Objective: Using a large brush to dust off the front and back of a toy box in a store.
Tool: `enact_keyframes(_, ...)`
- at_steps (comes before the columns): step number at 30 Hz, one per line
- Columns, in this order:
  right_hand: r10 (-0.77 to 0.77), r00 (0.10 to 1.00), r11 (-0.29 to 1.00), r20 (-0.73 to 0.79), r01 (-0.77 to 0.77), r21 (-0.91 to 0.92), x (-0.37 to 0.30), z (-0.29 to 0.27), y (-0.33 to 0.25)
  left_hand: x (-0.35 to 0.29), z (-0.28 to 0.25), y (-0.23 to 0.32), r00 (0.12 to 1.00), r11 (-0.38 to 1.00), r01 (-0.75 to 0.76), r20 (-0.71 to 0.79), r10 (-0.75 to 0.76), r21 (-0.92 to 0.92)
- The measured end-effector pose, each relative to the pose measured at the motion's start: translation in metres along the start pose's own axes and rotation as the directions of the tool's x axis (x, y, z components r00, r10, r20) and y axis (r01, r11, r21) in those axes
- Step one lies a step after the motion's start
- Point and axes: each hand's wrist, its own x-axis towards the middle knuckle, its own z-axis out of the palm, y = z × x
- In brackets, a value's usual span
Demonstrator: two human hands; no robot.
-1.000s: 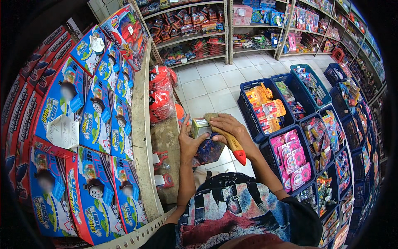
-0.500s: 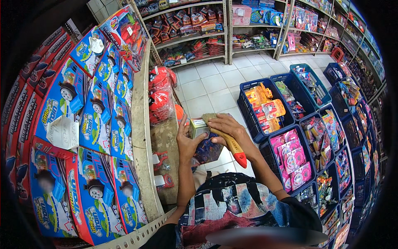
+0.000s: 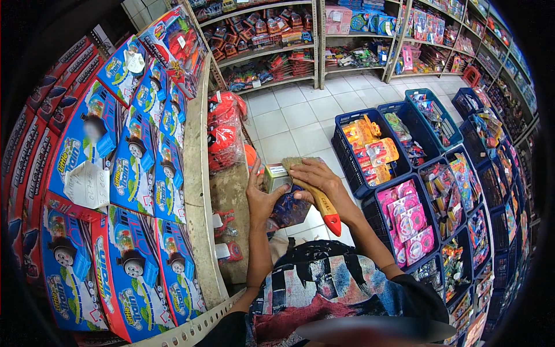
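My left hand (image 3: 262, 198) grips a dark, colourful box (image 3: 287, 213) from its left side, thumb across the front. In my right hand (image 3: 321, 177) is a wide paintbrush (image 3: 321, 201) with a yellow wooden handle and a red end pointing down toward me. The brush's pale bristles lie at the box's upper edge, and my right fingers curl over the brush near them. Both hands are in front of my body, close together. Part of the box is hidden behind my fingers and the brush.
Blue train toy boxes (image 3: 136, 150) stand stacked on a shelf at left. Red plastic-wrapped toys (image 3: 225, 130) sit beside it, low down. Dark blue crates (image 3: 361, 185) of packaged toys fill the right. Stocked shelves (image 3: 266, 52) line the back above a tiled floor (image 3: 295, 118).
The brush's red end has swung slightly down and to the left. Both hands keep their hold in nearly the same place.
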Motion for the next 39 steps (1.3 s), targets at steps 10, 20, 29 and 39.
enact_keyframes(10,0.045,0.998,0.994,-0.044,-0.049,-0.097,-0.002,0.000,0.005,-0.001,0.001,-0.003,1.000,0.999,-0.005,0.012,0.005,0.031)
enact_keyframes(20,-0.008,1.000,0.999,0.003,0.009,-0.037,-0.001,-0.001,0.005,0.000,0.001,-0.005,1.000,0.999,-0.020,0.022,0.019,0.048)
enact_keyframes(29,0.086,0.995,0.992,-0.055,-0.091,-0.092,-0.003,-0.001,0.007,0.001,-0.001,-0.007,0.999,0.999,-0.040,-0.002,0.040,0.034)
enact_keyframes(39,0.078,0.996,0.996,-0.036,-0.080,-0.048,-0.002,0.000,0.008,0.001,0.002,-0.007,1.000,0.999,-0.019,0.012,0.019,0.031)
